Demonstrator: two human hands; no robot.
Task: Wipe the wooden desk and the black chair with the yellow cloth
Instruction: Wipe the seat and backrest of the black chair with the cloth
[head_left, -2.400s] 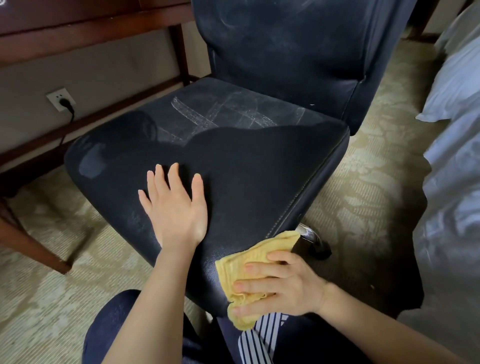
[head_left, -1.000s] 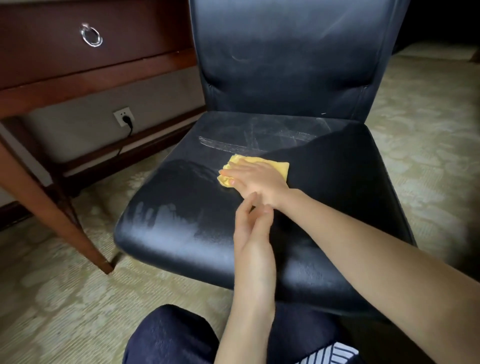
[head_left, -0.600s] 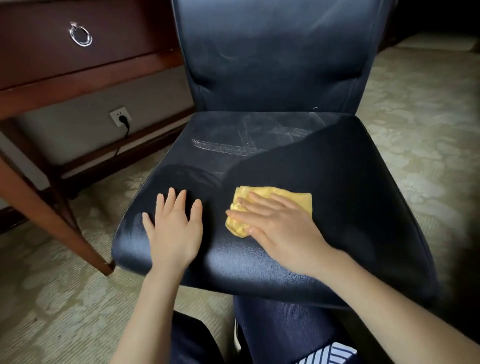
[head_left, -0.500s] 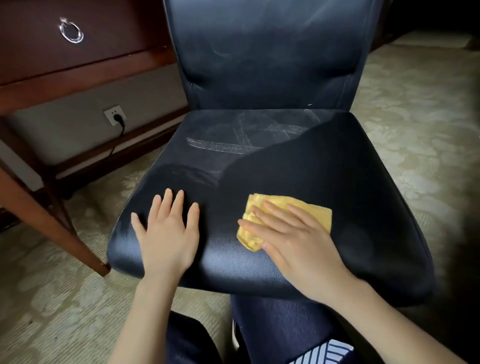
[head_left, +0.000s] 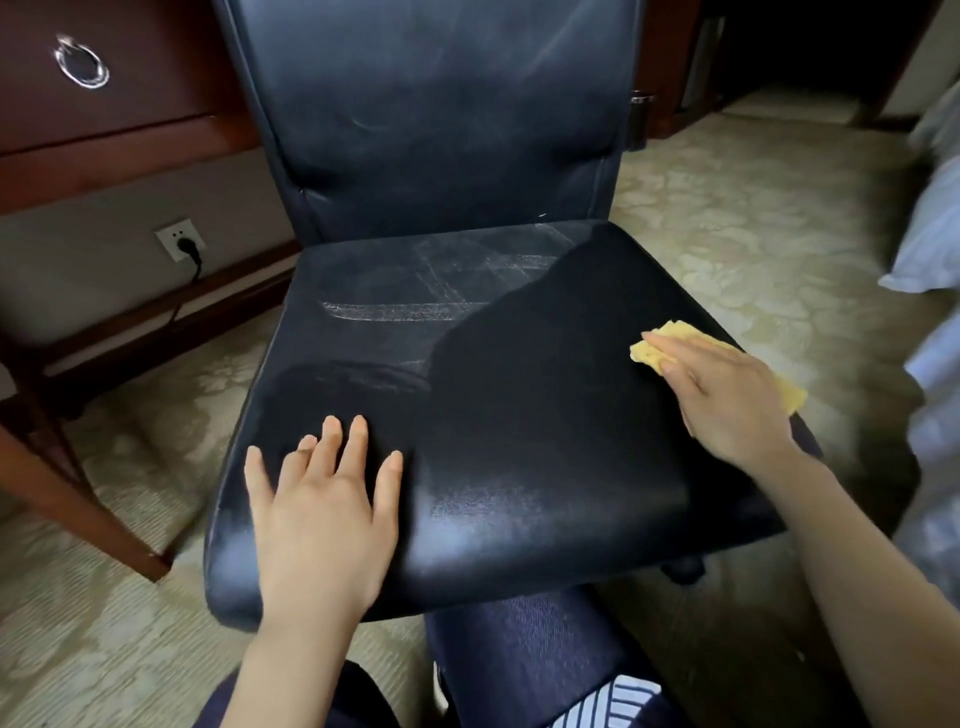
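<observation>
Chair (head_left: 519, 415) of black leather fills the centre of the frame. The right hand (head_left: 727, 400) lies flat on the yellow cloth (head_left: 649, 349) at the right edge of the seat, with straight fingers pressing it down. The left hand (head_left: 322, 519) rests on the lower left part of the seat, fingers spread, holding nothing. The wooden desk (head_left: 104, 171) stands at the upper left.

Blk chair seat (head_left: 519, 415) w/ yellow cloth (head_left: 655, 349) near right edge.
</observation>
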